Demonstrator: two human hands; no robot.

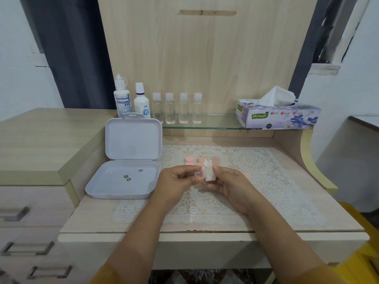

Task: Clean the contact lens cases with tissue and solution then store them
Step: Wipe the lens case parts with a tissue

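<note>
My left hand (pixel 176 179) pinches a small clear contact lens case (pixel 197 174) above the lace mat. Against that case my right hand (pixel 227 181) grips a folded white tissue (pixel 207 171). Pink lens case pieces (pixel 189 160) lie on the mat just behind my hands, and another pink piece (pixel 247 175) shows to the right of my right hand. An open white storage box (pixel 125 181) stands at the left with its lid up. Its tray holds three small round metal pieces (pixel 128 178). Two solution bottles (pixel 122 99) stand behind the box.
Several small clear bottles (pixel 176 108) line a glass shelf (pixel 205 126) at the back. A tissue box (pixel 279 116) sits at the shelf's right end. A white lace mat (pixel 256 171) covers the desk. Drawers (pixel 30 222) are at the left.
</note>
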